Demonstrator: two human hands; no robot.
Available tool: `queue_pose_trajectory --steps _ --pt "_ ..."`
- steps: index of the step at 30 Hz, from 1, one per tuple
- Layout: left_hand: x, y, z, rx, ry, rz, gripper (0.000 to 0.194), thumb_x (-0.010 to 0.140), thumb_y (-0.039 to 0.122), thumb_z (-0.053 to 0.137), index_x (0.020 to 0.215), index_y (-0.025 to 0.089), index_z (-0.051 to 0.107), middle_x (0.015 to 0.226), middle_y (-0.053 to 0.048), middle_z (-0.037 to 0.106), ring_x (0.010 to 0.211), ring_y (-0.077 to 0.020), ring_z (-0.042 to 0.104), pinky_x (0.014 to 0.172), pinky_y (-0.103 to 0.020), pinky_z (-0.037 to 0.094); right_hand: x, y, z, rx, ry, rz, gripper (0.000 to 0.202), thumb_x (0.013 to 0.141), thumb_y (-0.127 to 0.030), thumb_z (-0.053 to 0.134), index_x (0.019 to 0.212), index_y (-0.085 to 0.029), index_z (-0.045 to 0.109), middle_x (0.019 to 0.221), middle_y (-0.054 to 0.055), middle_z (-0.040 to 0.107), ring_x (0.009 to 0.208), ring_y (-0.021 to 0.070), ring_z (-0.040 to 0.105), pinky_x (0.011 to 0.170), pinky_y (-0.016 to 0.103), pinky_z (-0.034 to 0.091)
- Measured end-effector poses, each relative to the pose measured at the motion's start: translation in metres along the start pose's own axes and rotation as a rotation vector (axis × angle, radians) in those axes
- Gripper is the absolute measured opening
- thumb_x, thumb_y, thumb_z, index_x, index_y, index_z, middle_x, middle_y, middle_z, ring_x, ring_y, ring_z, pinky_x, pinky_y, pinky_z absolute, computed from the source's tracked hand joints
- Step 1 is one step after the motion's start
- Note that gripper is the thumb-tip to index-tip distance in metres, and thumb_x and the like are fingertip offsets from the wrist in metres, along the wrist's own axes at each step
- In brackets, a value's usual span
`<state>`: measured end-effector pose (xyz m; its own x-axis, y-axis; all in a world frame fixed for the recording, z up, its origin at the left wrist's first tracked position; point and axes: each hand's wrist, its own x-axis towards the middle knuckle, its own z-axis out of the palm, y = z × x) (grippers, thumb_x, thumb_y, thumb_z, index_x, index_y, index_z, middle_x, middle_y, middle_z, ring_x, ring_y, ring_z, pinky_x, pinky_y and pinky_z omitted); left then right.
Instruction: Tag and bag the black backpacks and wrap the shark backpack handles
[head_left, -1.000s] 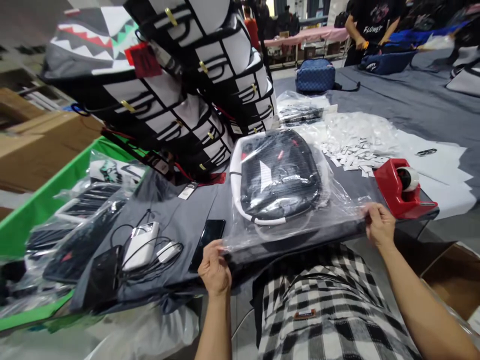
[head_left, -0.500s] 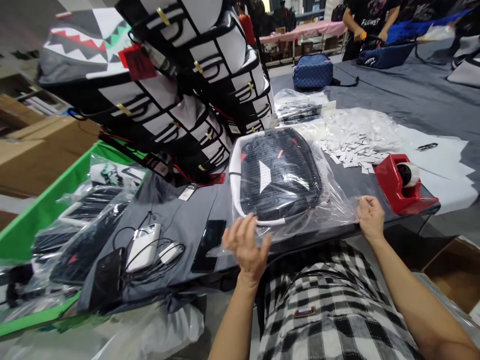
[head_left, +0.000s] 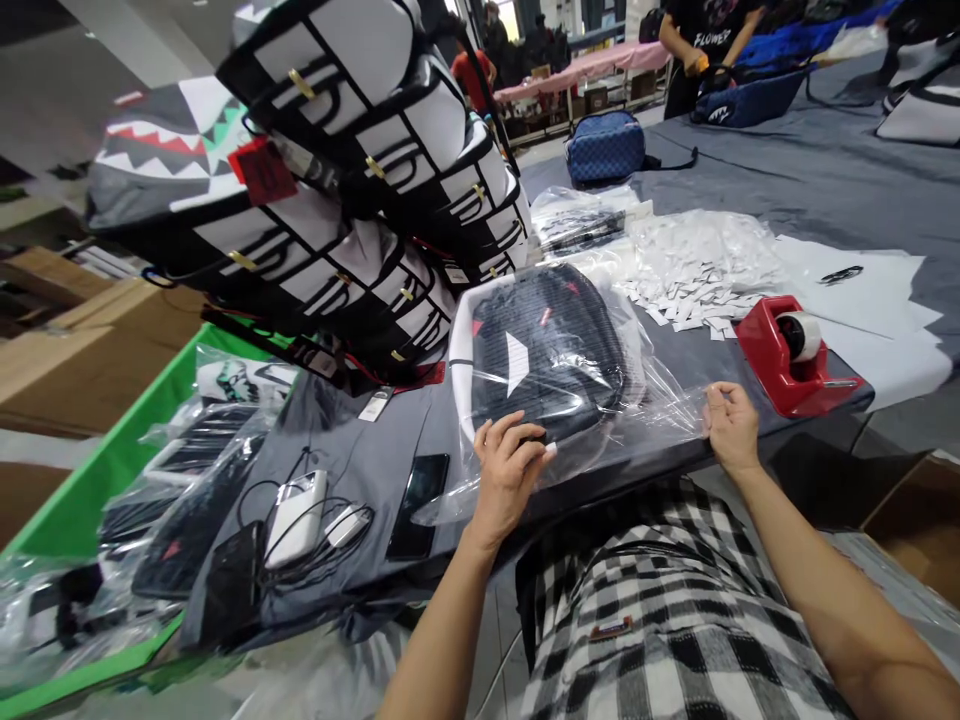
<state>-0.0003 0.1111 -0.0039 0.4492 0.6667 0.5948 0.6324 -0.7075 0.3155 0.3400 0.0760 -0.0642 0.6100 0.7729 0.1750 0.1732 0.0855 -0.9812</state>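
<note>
A black ribbed bag with white edging lies inside a clear plastic bag on the grey-covered table. My left hand rests on the plastic over the bag's near edge, its fingers spread and slightly bent. My right hand pinches the plastic's right end between thumb and fingers and holds it stretched. Just beyond my right hand stands a red tape dispenser with a roll of tape.
Stacked black and white bags rise at the back left. A phone, a white device with cables and a green bin are on the left. White tags lie behind. A person handles a blue bag.
My left hand has moved onto the near edge of the wrapped bag. The plastic towards my right hand is more tightly stretched. The view has shifted slightly.
</note>
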Motion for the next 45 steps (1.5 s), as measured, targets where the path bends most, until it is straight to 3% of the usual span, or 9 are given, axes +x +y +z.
queue_pose_trajectory --steps 9,14,17,22,26,29,33,40,45 --pt "0.057 -0.034 0.01 -0.292 -0.419 -0.214 0.021 0.089 0.035 0.066 0.071 0.026 0.072 0.091 -0.001 0.076 0.111 -0.0254 0.06 0.104 -0.047 0.036 0.025 -0.006 0.0 -0.139 0.03 -0.052 0.047 0.084 -0.072 0.056 0.087 -0.025 0.049 0.043 -0.009 0.045 0.033 0.0127 0.041 0.037 0.026 0.033" --pt "0.07 -0.04 0.02 -0.382 -0.528 -0.172 0.028 0.089 0.04 0.063 0.067 0.023 0.068 0.086 -0.002 0.074 0.1 -0.0229 0.062 0.1 -0.04 0.041 0.041 -0.012 -0.01 -0.233 -0.12 0.058 0.052 0.073 -0.075 0.061 0.08 -0.024 0.054 0.049 -0.005 0.052 0.04 0.0148 0.05 0.041 0.028 0.041" --pt "0.069 -0.042 0.018 -0.411 -0.542 -0.134 0.03 0.091 0.041 0.059 0.067 0.023 0.066 0.086 -0.002 0.074 0.097 -0.0217 0.063 0.098 -0.038 0.041 0.041 -0.032 -0.045 -0.355 -0.039 -0.045 0.046 0.076 -0.067 0.064 0.081 -0.022 0.06 0.062 -0.001 0.06 0.052 0.016 0.058 0.051 0.028 0.046" --pt "0.069 -0.041 0.015 -0.449 -0.503 -0.108 0.037 0.092 0.048 0.053 0.067 0.023 0.065 0.084 -0.004 0.074 0.094 -0.0233 0.064 0.096 -0.039 0.044 0.057 -0.06 -0.128 -0.732 0.349 -0.242 0.027 0.083 -0.047 0.064 0.081 -0.02 0.067 0.076 0.006 0.066 0.067 0.0192 0.058 0.069 0.034 0.046" --pt "0.07 -0.041 0.016 -0.486 -0.488 -0.065 0.043 0.09 0.057 0.052 0.064 0.025 0.064 0.074 -0.003 0.071 0.085 -0.0239 0.066 0.089 -0.038 0.049 0.069 -0.061 -0.163 -0.694 0.258 0.078 0.029 0.077 -0.047 0.064 0.07 -0.019 0.067 0.071 0.007 0.066 0.07 0.0209 0.058 0.066 0.033 0.046" --pt "0.069 -0.047 0.021 -0.481 -0.465 -0.062 0.045 0.086 0.062 0.054 0.063 0.025 0.066 0.074 -0.004 0.072 0.085 -0.0254 0.067 0.089 -0.038 0.05 0.069 -0.054 -0.165 -0.542 0.161 0.22 0.044 0.075 -0.06 0.061 0.075 -0.017 0.071 0.073 0.006 0.069 0.07 0.0199 0.06 0.058 0.029 0.045" --pt "0.067 -0.051 0.023 -0.47 -0.467 -0.064 0.048 0.085 0.066 0.054 0.063 0.025 0.067 0.077 -0.005 0.074 0.09 -0.0277 0.068 0.087 -0.038 0.05 0.069 -0.046 -0.156 -0.531 0.196 0.201 0.054 0.068 -0.068 0.067 0.074 -0.015 0.072 0.075 0.006 0.071 0.071 0.0188 0.06 0.058 0.027 0.043" --pt "0.069 -0.046 0.019 -0.445 -0.477 -0.063 0.047 0.086 0.063 0.054 0.062 0.024 0.065 0.078 -0.005 0.073 0.089 -0.0259 0.067 0.089 -0.037 0.051 0.077 -0.054 -0.145 -0.537 0.242 0.169 0.034 0.068 -0.049 0.074 0.061 -0.018 0.062 0.066 0.006 0.066 0.069 0.0195 0.059 0.066 0.031 0.044" --pt "0.068 -0.047 0.02 -0.441 -0.513 -0.069 0.044 0.087 0.059 0.053 0.061 0.024 0.061 0.077 -0.004 0.071 0.085 -0.0246 0.065 0.086 -0.036 0.049 0.04 -0.051 -0.157 -0.327 0.347 0.165 0.025 0.072 -0.04 0.072 0.071 -0.021 0.057 0.067 0.001 0.06 0.065 0.0154 0.052 0.057 0.025 0.04"
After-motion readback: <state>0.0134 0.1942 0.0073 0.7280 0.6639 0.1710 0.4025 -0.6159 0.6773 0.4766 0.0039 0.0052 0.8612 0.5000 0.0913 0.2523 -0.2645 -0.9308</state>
